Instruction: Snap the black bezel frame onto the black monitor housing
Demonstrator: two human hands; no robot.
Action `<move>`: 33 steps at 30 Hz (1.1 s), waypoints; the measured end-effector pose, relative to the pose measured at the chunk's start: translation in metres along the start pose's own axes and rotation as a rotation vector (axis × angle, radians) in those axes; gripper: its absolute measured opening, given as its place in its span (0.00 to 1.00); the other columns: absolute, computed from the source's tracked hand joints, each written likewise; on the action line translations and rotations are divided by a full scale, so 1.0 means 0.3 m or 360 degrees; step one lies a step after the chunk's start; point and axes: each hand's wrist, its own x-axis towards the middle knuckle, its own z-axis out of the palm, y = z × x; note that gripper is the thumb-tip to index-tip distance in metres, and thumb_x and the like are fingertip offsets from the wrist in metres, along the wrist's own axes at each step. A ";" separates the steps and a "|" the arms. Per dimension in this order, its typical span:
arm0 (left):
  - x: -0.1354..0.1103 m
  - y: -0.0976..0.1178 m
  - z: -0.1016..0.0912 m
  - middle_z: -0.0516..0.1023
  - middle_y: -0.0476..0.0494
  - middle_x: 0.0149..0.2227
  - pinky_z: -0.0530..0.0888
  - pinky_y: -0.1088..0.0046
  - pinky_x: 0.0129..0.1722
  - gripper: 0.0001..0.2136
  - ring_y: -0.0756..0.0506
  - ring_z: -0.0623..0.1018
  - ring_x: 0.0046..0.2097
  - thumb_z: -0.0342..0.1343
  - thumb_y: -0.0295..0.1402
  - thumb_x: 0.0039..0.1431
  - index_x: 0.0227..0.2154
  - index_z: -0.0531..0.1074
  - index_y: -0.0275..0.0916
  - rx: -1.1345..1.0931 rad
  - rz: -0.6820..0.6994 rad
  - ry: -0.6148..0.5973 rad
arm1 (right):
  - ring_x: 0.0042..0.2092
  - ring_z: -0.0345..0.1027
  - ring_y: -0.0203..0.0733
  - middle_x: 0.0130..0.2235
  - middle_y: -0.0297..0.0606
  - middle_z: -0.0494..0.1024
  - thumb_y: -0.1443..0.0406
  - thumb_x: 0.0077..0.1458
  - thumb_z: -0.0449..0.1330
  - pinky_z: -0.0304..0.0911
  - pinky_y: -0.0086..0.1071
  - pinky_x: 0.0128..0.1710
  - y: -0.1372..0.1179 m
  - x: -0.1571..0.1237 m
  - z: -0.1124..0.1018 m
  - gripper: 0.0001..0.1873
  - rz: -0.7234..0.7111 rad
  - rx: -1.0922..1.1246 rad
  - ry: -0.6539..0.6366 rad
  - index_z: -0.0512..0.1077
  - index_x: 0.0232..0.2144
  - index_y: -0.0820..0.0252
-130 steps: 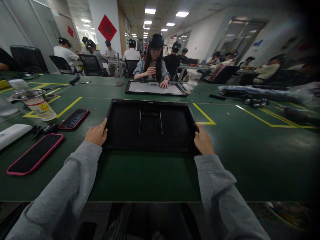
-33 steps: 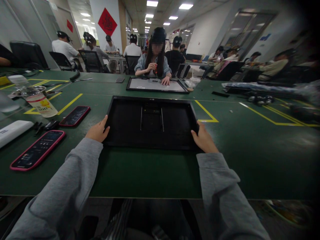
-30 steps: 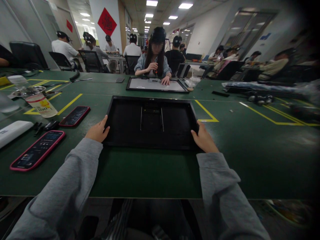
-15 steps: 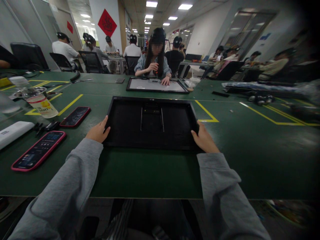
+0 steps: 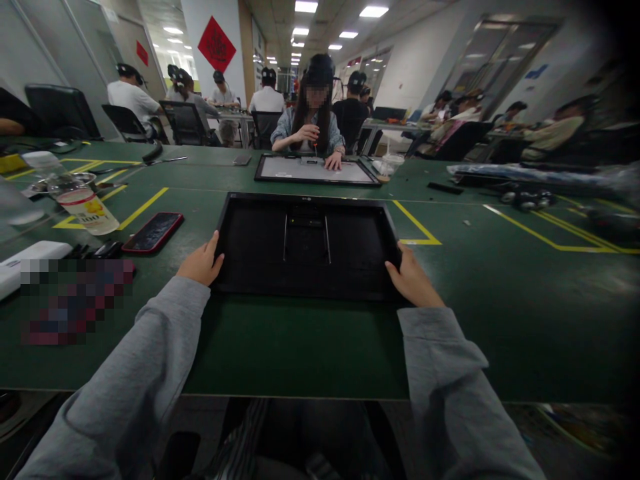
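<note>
A black monitor housing [image 5: 250, 247], shallow and open at the top with a metal bracket inside, lies before me on the green table. My left hand [image 5: 201, 261] grips its left side, thumb over the rim. Its right side is held by my right hand [image 5: 413, 277], the thumb resting inside the edge. The fingers under the frame are hidden on both sides. To the left of my left hand lie a dark phone with a red rim [image 5: 153, 233] and a second, pixelated pink-cased phone [image 5: 80, 303].
Across the table [image 5: 500, 320], a person [image 5: 309, 133] holds a screwdriver over a flat panel [image 5: 285, 168]. A drink bottle [image 5: 87, 208] and a white power bank [image 5: 30, 263] stand or lie at the left. A dark bundle of parts [image 5: 527, 197] lies at the far right.
Almost nothing differs. The whole view has shifted very slightly, while both hands keep the same grip on the monitor housing.
</note>
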 end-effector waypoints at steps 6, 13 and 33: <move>0.003 -0.005 0.008 0.70 0.28 0.56 0.71 0.59 0.53 0.32 0.38 0.74 0.55 0.40 0.39 0.65 0.68 0.42 0.29 -0.0029 0.0028 0.0010 | 0.64 0.55 0.60 0.62 0.63 0.62 0.56 0.60 0.48 0.56 0.54 0.61 0.007 0.003 0.005 0.35 -0.0012 -0.0026 -0.0001 0.51 0.64 0.74; 0.002 -0.008 0.003 0.70 0.29 0.57 0.71 0.59 0.53 0.31 0.38 0.73 0.56 0.39 0.38 0.65 0.68 0.43 0.30 -0.0047 0.0023 -0.0003 | 0.64 0.55 0.59 0.62 0.64 0.61 0.56 0.61 0.47 0.55 0.53 0.62 -0.001 0.003 0.000 0.35 -0.0006 -0.0027 -0.0015 0.51 0.63 0.75; -0.006 0.006 -0.015 0.71 0.31 0.57 0.72 0.60 0.50 0.31 0.38 0.75 0.53 0.39 0.38 0.65 0.68 0.43 0.33 0.0001 -0.0014 0.0000 | 0.64 0.55 0.59 0.62 0.59 0.62 0.56 0.61 0.47 0.55 0.56 0.62 0.004 0.002 0.001 0.35 -0.0034 0.0005 0.0009 0.50 0.65 0.69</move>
